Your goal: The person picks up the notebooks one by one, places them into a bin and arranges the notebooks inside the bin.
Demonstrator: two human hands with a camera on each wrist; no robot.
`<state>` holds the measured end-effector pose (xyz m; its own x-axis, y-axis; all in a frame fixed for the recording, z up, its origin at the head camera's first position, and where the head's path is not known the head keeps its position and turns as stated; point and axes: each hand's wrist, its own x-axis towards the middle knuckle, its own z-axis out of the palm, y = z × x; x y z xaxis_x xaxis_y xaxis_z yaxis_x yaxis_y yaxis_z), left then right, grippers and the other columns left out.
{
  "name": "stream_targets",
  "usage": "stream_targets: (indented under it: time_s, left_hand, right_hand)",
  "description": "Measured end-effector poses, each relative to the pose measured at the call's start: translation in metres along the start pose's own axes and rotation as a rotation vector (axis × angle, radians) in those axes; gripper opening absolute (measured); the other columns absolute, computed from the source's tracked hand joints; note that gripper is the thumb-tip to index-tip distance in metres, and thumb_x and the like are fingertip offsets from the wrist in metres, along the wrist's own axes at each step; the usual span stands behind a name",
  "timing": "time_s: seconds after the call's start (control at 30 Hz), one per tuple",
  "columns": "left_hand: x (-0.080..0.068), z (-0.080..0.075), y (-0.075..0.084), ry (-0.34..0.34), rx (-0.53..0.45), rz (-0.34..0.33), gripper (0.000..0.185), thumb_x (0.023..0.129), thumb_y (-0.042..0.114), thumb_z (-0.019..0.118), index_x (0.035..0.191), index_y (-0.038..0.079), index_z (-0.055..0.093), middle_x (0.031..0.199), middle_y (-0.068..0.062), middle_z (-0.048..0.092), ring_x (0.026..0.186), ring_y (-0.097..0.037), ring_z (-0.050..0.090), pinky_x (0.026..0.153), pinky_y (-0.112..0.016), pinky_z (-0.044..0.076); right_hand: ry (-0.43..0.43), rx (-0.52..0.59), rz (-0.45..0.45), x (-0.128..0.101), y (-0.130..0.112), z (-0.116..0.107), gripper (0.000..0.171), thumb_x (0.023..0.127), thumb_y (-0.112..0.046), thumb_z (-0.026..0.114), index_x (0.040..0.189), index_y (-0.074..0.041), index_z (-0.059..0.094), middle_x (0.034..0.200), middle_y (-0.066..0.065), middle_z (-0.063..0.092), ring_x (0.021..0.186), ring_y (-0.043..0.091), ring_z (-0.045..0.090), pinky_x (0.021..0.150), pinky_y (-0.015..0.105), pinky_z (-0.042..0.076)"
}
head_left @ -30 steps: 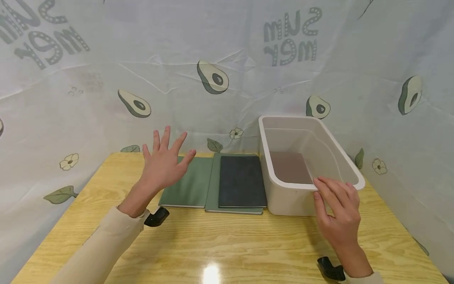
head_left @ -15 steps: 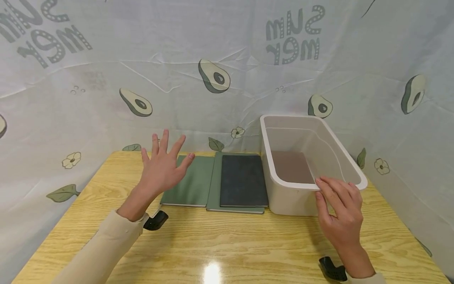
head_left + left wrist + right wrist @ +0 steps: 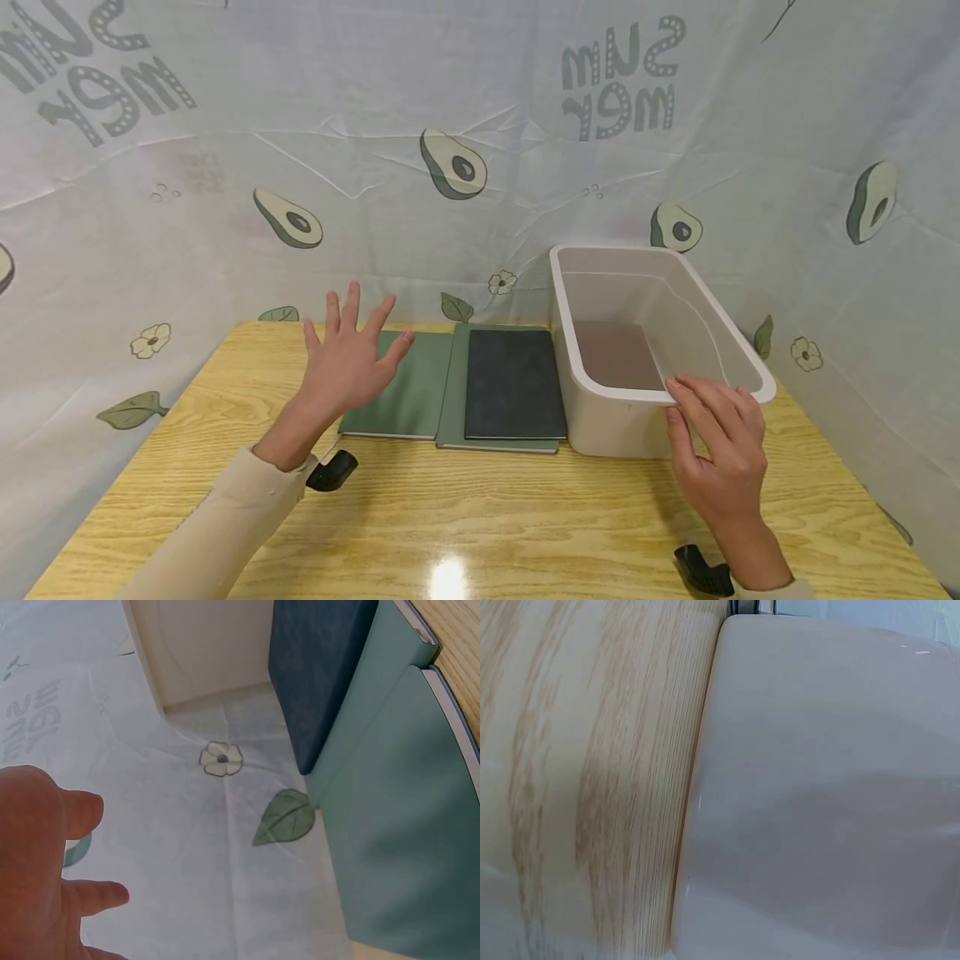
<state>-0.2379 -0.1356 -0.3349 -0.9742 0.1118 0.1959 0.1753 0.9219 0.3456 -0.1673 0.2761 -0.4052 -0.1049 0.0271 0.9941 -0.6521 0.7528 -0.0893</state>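
My left hand (image 3: 343,367) hovers with fingers spread over the left green notebook (image 3: 408,387), touching nothing. My right hand (image 3: 720,442) pinches the near rim of a beige plastic bin (image 3: 615,425), fingertips at the rim and thumb against the outer wall. A second green notebook (image 3: 454,400) lies between the first one and the bin, and a smaller dark blue notebook (image 3: 516,383) rests on top of it. In the left wrist view part of the left hand (image 3: 37,862) shows beside the notebooks. The right wrist view holds only the bin's outer wall (image 3: 825,795), with the hand out of sight.
The wooden table (image 3: 480,517) carries everything, its back edge meeting a hanging white cloth (image 3: 360,100) printed with avocados. Inside the bin only bare walls and floor show. The bin stands right of the notebooks, close to the cloth.
My left hand has sunk slightly, its fingers still spread. The right hand stays at the bin's rim. The head view has shifted a little; notebooks and bin have not moved.
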Motion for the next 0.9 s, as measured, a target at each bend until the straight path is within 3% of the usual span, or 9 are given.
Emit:
stream_targets:
  time_s: [0.47, 0.7, 0.9]
  left_hand:
    - [-0.002, 0.009, -0.002, -0.043, -0.011, -0.005, 0.072, 0.110, 0.055, 0.046, 0.171, 0.023, 0.025, 0.178, -0.024, -0.004, 0.163, -0.053, -0.011, 0.120, -0.085, -0.002]
    - [-0.001, 0.028, -0.011, -0.091, -0.016, -0.036, 0.073, 0.110, 0.055, 0.047, 0.171, 0.022, 0.025, 0.178, -0.025, -0.003, 0.162, -0.055, -0.007, 0.120, -0.085, 0.002]
    - [-0.003, 0.048, -0.021, -0.188, -0.035, -0.069, 0.075, 0.110, 0.055, 0.046, 0.171, 0.018, 0.023, 0.177, -0.027, -0.005, 0.161, -0.059, -0.005, 0.118, -0.087, 0.005]
  right_hand:
    - [-0.007, -0.008, 0.007, -0.002, 0.001, -0.002, 0.035, 0.105, -0.028, 0.067, 0.103, 0.003, 0.082, 0.100, 0.026, 0.077, 0.098, 0.046, 0.062, 0.106, 0.038, 0.038]
    - [-0.009, -0.008, 0.008, -0.001, -0.001, -0.002, 0.034, 0.105, -0.026, 0.067, 0.103, 0.004, 0.082, 0.100, 0.027, 0.077, 0.098, 0.046, 0.062, 0.107, 0.036, 0.037]
    - [-0.005, 0.004, 0.008, 0.001, -0.003, -0.002, 0.035, 0.106, -0.026, 0.066, 0.103, 0.005, 0.082, 0.100, 0.027, 0.077, 0.097, 0.048, 0.061, 0.105, 0.038, 0.037]
